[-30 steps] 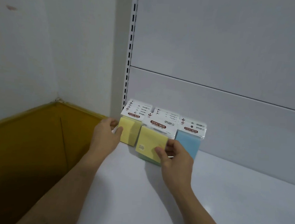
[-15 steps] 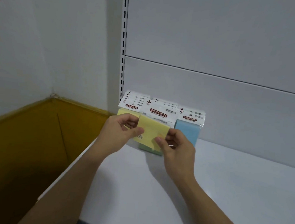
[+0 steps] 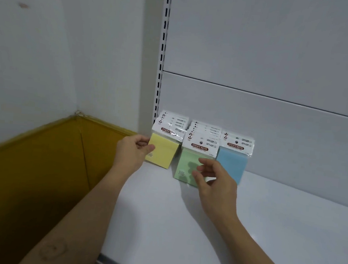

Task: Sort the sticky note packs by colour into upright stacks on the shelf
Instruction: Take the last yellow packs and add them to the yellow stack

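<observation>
three rows of sticky note packs stand upright at the back of the white shelf (image 3: 245, 220), side by side and leaning on the grey back panel (image 3: 259, 44): the yellow stack (image 3: 165, 155) at the left next to the slotted upright (image 3: 162, 58), the green stack (image 3: 186, 167) in the middle, the blue stack (image 3: 232, 164) at the right. each pack carries a white header card printed "sticky note", and the cards fan out behind one another. the green stack reaches furthest forward.

the left hand (image 3: 134, 149) pinches the left edge of the front yellow pack between thumb and curled fingers. the right hand (image 3: 212, 182) holds nothing - its fingers are loose and spread in front of the green stack, casting a shadow on it; whether a fingertip touches the wrapper cannot be told.

to the left of the shelf sits an open brown cardboard box (image 3: 41, 163) - its inside is dark - against the pale wall (image 3: 40, 48).
</observation>
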A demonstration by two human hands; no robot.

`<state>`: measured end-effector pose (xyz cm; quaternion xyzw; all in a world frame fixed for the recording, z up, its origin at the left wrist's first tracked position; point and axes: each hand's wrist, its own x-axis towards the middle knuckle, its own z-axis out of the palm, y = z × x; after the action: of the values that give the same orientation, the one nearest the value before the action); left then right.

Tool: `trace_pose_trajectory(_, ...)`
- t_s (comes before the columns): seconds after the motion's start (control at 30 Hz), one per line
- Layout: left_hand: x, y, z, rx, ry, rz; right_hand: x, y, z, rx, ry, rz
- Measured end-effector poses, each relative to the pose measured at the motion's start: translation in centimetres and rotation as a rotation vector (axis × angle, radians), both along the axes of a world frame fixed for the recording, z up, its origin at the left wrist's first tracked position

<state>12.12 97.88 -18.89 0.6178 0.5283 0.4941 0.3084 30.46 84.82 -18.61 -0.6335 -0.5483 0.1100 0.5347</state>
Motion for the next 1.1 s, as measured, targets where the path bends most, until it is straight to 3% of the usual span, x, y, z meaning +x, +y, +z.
trace_pose_trajectory(0.47, 0.8, 0.0, -0.9, -0.003, 0.135, 0.126, 1.7, -0.2, 0.6, 0.021, -0.076, -0.136)
trace_pose_trajectory(0.63, 1.1, -0.3, -0.8, 0.011, 0.207, 0.103, 2.8, -0.5, 2.0, -0.105, -0.187, -0.162)
trace_pose_trajectory(0.87, 3.1, -2.9, 2.4, 0.337, 0.376, 0.106, 5.7, -2.2, 4.3, -0.253, -0.375, -0.199)
trace_pose_trajectory(1.1, 8.3, -5.0, 4.2, 0.616, 0.492, -0.204, 8.1, -4.8, 5.4, -0.324, -0.459, -0.284)
